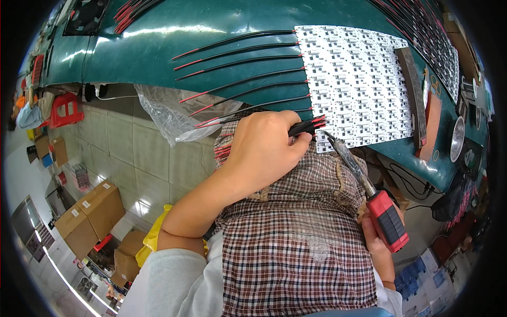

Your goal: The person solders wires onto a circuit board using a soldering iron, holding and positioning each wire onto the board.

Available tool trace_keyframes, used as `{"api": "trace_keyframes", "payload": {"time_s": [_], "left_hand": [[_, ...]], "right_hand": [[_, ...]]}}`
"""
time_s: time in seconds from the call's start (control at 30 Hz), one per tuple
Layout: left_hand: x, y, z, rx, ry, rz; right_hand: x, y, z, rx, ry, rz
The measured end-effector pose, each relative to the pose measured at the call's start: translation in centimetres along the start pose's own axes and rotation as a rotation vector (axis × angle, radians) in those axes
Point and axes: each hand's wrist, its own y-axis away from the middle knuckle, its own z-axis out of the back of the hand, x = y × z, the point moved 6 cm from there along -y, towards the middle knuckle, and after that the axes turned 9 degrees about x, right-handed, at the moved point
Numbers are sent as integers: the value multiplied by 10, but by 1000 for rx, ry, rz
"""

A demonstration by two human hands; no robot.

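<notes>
A white circuit board panel with rows of small dark parts lies near the front edge of the green table. Several black wires with red ends stretch leftward from its left edge. My left hand is closed round a bundle of black and red wires, whose red tips lie by the panel's lower left corner. In my right hand, below the panel, is a soldering iron with a red and black handle. Its tip is close to the bundle's ends; whether they touch I cannot tell.
A dark metal bar rests along the panel's right side, beside a brown block and a round metal dish. More wires lie at the back left. Clear plastic sheeting hangs off the green table. Cardboard boxes stand on the floor.
</notes>
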Motion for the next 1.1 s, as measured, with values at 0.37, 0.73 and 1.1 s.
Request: {"api": "trace_keyframes", "payload": {"time_s": [0.37,0.73,1.1], "left_hand": [[12,2,-1,96,201,13],[-19,26,32,-250,-63,-127],[-6,30,-16,-140,12,-119]], "right_hand": [[-8,11,0,-34,20,77],[-25,35,2,-49,-11,-21],[-1,17,5,-37,8,20]]}}
